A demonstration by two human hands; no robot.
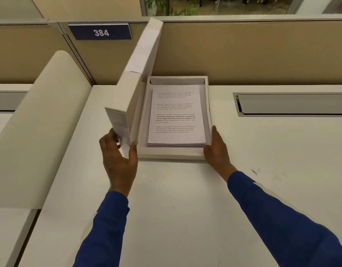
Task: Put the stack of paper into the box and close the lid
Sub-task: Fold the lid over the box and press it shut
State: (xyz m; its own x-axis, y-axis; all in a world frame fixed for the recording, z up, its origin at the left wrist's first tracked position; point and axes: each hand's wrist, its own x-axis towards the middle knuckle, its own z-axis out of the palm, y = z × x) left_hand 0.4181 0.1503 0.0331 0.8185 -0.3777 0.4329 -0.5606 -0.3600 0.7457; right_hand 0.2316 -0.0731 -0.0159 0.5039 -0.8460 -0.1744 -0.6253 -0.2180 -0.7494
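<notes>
The shallow white box (172, 156) sits at the tabletop's (185, 199) far edge against the partition, with bare surface in front and to the right. The stack of paper (177, 116) lies flat inside. The left hand (119, 155) pinches the raised lid's (136, 74) near corner; the right hand (217, 149) rests open-fingered against the box's right wall.

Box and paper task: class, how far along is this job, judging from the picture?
Done: the stack of paper lies flat inside the box. In hand: the left hand grips the near corner of the lid, which stands raised along the box's left side, while the right hand rests against the box's right edge. Left: lowering the lid shut.
</notes>
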